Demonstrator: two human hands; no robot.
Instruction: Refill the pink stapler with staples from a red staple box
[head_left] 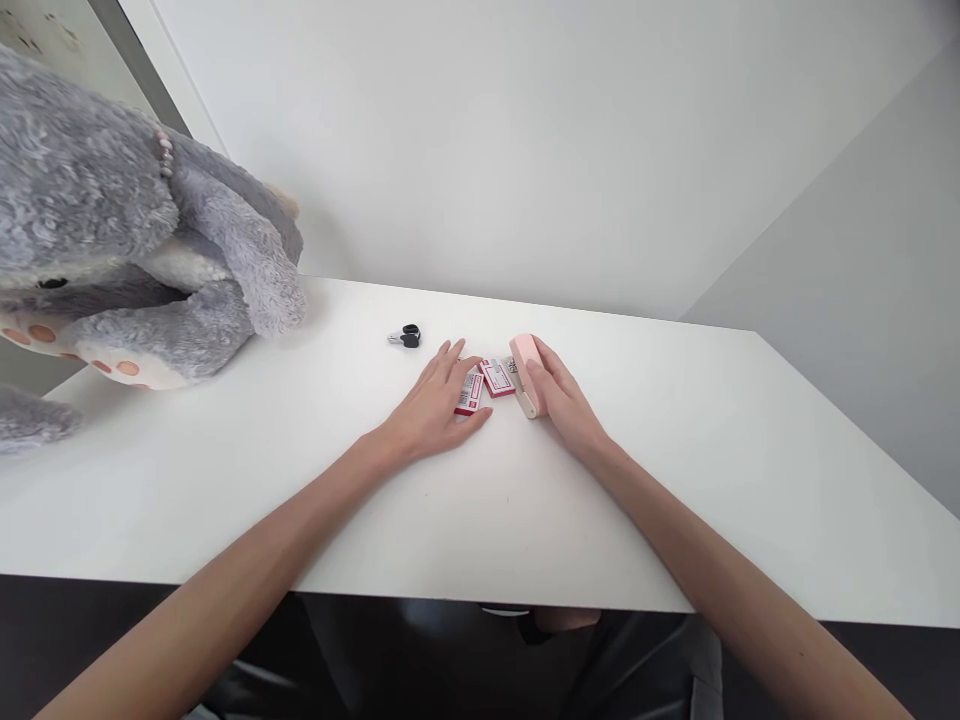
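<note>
My right hand (563, 399) is wrapped round a pink stapler (529, 372) with a cream base, tilted on its side at the middle of the table. To its left, my left hand (439, 405) lies with fingers spread, thumb and index finger on either side of a small red-and-white box (470, 393). Part of that box is hidden under the hand. Between the two hands lies a second red-and-white box (496, 377), its right end close to the stapler. A small black staple remover (406, 337) with metal jaws rests beyond my left hand.
A large grey plush toy (172, 260) sits at the left end of the white table (480, 530). The white wall (487, 150) runs along the table's back edge. The table's front edge is just before my body.
</note>
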